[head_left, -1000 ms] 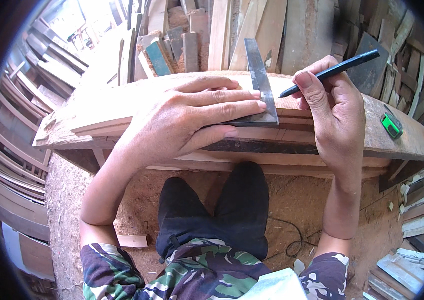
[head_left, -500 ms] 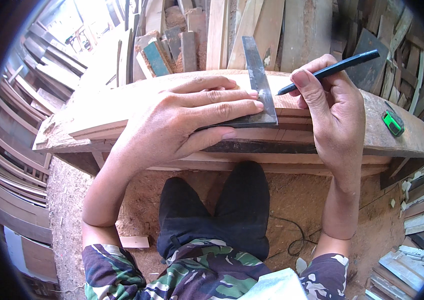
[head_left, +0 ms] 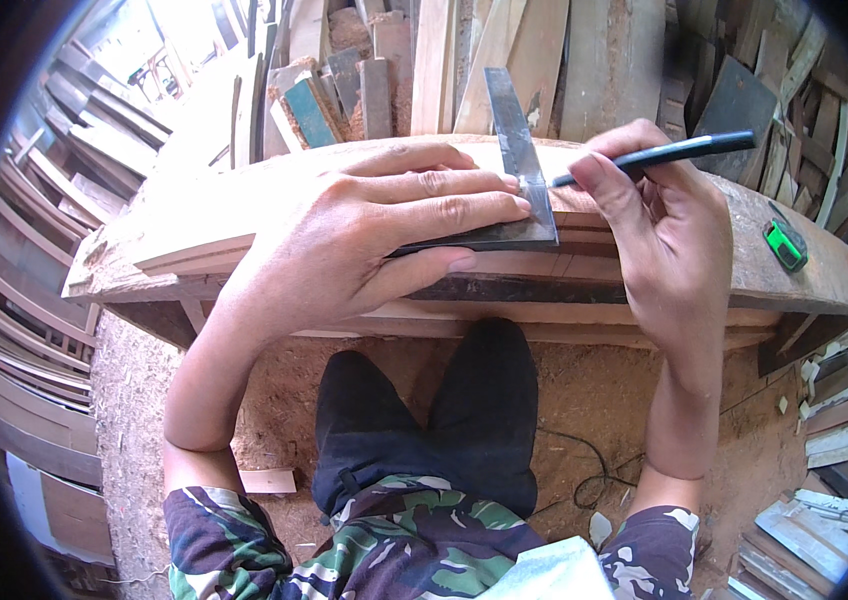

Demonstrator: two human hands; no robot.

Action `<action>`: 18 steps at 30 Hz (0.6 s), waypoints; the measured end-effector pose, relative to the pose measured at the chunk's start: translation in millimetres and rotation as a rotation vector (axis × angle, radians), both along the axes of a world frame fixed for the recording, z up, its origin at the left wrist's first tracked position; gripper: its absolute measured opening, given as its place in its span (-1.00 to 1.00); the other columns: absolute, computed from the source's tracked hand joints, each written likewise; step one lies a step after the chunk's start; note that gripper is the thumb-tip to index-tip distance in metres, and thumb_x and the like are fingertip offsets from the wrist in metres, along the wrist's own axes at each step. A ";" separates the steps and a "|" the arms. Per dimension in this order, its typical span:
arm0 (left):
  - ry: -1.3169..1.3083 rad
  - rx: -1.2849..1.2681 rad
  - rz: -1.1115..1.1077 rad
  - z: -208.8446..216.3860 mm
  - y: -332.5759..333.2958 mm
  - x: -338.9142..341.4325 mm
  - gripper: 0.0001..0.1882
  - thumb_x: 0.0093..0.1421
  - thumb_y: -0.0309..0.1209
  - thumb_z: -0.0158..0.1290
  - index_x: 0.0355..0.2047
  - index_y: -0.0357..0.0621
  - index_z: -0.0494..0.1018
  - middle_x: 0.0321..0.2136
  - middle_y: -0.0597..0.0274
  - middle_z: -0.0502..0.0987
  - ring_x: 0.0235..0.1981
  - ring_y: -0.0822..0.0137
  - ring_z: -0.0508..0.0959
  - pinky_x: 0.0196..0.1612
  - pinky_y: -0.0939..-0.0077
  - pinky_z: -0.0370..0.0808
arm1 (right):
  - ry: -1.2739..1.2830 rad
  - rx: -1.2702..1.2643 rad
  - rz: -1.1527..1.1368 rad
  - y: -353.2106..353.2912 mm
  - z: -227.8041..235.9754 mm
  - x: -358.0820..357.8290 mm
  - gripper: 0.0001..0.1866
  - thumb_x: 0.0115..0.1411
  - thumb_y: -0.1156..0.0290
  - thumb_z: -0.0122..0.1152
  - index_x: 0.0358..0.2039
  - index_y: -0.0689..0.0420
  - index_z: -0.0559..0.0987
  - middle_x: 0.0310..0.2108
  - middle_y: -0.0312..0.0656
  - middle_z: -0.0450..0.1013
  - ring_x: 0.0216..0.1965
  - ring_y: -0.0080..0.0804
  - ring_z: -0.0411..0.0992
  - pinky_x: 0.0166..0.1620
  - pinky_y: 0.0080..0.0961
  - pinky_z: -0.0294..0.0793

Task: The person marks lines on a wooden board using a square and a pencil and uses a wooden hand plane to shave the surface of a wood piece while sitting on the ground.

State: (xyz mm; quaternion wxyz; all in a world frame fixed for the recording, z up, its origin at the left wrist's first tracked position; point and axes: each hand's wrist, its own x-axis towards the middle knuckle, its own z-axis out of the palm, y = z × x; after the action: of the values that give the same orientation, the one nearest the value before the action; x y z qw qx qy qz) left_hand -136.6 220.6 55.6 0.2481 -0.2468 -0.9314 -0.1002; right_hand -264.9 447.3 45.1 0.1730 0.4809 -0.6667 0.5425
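My left hand (head_left: 369,215) lies over a metal try square (head_left: 517,130), fingers stretched across its top and thumb along the near edge. The square's blade points away from me across a pale wooden board (head_left: 189,258). In my right hand (head_left: 669,225) is a slim black pen (head_left: 684,150), pinched between thumb and fingers. Its tip is at the right edge of the blade, just above or touching the wood; I cannot tell which. Part of the square is hidden under my left hand.
The board rests on a long wooden bench (head_left: 744,225). A green and black tape measure (head_left: 785,245) lies at the bench's right. Planks (head_left: 599,75) stand behind it, with stacked boards (head_left: 39,400) at left. A dark cord (head_left: 599,470) lies on the dusty ground.
The pen has tipped to a flatter angle, and its point has shifted slightly away from me along the blade. My left hand and the try square stay nearly still.
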 end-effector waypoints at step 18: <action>0.051 -0.034 -0.061 0.8 0.5 -9.0 -0.52 0.28 -0.25 0.25 0.20 0.01 0.63 0.12 0.21 0.68 0.19 0.02 0.59 0.28 0.06 0.54 | -0.218 -0.105 0.075 14.1 -1.4 -10.0 -0.74 0.48 0.21 0.26 -0.20 0.17 0.60 -0.44 -0.34 0.52 -0.41 -0.68 0.45 -0.31 -0.66 0.44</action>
State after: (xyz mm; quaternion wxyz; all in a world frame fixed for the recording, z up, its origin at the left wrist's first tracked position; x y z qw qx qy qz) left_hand -145.6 221.1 56.4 0.2643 -0.2816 -0.9184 -0.0855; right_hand -274.9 461.4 43.7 0.1040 0.4340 -0.6338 0.6318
